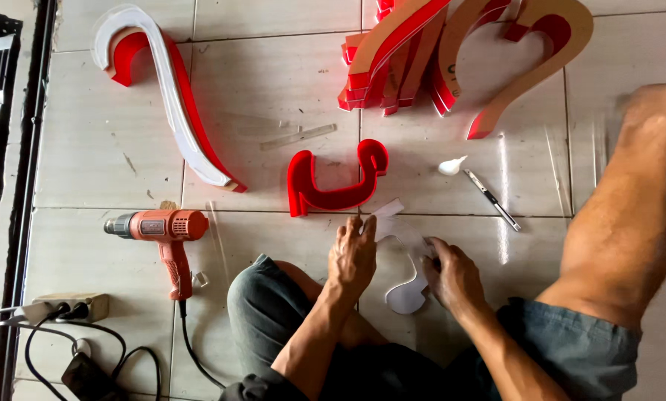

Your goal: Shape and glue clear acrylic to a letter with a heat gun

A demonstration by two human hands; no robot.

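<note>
Both hands grip a curved white cut-out (pixel 405 256) flat on the floor tiles (pixel 88 148), left hand (pixel 353 255) at its upper end, right hand (pixel 451 275) beside its lower lobe, long axis running away from the person.

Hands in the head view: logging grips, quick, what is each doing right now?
Left hand: closed on a thin tool, pressing on the white curved sheet.
Right hand: closed, gripping the same sheet's edge.

Glossy red plastic letter (pixel 335 180) (translucent-looking) on smooth, shiny floor tiles (pixel 88 148).
</note>
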